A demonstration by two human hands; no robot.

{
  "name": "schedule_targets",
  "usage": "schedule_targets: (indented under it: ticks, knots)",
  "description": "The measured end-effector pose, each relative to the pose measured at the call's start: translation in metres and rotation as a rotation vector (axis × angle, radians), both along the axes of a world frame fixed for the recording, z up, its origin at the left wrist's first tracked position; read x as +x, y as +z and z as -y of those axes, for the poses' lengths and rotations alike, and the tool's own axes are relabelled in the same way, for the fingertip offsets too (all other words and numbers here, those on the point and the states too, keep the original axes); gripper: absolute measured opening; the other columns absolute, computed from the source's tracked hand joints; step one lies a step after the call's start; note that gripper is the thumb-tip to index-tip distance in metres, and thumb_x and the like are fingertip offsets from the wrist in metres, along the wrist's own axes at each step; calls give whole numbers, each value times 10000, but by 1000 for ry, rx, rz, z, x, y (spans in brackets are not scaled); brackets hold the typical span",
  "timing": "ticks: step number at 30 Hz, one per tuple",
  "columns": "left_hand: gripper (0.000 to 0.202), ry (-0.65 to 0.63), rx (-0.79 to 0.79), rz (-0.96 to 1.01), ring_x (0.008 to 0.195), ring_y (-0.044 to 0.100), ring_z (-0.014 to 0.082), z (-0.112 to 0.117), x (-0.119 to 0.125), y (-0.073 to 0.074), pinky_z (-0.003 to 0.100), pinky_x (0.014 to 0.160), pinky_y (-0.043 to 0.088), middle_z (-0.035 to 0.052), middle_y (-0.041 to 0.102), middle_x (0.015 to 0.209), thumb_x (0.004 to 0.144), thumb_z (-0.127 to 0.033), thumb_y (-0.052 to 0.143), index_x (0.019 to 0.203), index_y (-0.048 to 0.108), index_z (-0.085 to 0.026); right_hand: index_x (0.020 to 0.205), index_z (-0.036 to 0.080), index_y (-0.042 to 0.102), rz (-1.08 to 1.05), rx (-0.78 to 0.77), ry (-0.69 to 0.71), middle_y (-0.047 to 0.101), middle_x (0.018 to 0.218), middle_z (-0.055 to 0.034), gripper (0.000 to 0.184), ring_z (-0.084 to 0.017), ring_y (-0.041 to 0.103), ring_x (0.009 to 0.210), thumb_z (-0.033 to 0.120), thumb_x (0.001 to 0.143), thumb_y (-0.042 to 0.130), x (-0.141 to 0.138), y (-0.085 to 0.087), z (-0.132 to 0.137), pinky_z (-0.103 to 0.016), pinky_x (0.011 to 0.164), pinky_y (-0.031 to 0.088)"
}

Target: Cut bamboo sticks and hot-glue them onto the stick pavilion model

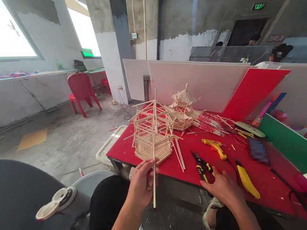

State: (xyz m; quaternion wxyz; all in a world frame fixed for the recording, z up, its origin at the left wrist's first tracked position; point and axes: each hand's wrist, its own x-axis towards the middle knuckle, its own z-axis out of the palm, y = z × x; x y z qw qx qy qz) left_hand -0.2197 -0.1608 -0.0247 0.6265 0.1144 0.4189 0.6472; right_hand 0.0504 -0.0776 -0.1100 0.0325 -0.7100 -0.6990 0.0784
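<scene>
A thin wooden stick (154,191) is pinched between the thumb and fingers of my left hand (143,179) at the table's front edge. Its upper part runs up in front of a small stick-built pavilion model (152,149); whether it touches the model I cannot tell. My right hand (226,189) rests low at the table edge, thumb and fingers apart, beside the handles of black-and-yellow cutting shears (200,169). The fingertips are right by one handle, and contact is unclear. Several loose sticks (179,155) lean between the model and the shears.
Behind stands a second stick pavilion (184,100) near bagged sticks (215,124). A yellow glue gun (215,148) and a yellow-handled tool (247,180) lie on the red table (191,144). White boards (194,82) and a green panel (292,142) border it. A white cup (65,200) is at lower left.
</scene>
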Motion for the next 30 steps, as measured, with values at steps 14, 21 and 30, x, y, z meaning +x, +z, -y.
schedule_targets:
  ticks: [14,21,30]
  knots:
    - [362,36,-38,-51,309,269,3,-7,0,-2,146,314,129,-52,553,501,660,-315,783,937,642,-130,1183,176,627,-1650,-955,222,674,1053,-161,739,-291,636,955,591,609,417,-56,55,44,-400,836,478]
    - [361,58,-50,-85,292,289,9,-9,2,0,148,306,165,-53,551,485,645,-331,795,902,638,-130,1107,226,646,-1607,-1167,228,684,895,-100,578,-259,642,893,331,548,544,-62,74,42,-385,840,469]
    - [365,104,-110,-164,276,292,15,-13,5,4,155,309,152,-37,557,458,630,-359,783,876,656,-122,1153,180,630,-1614,-1149,301,684,999,-81,601,-214,650,879,176,554,582,-42,67,28,-364,842,484]
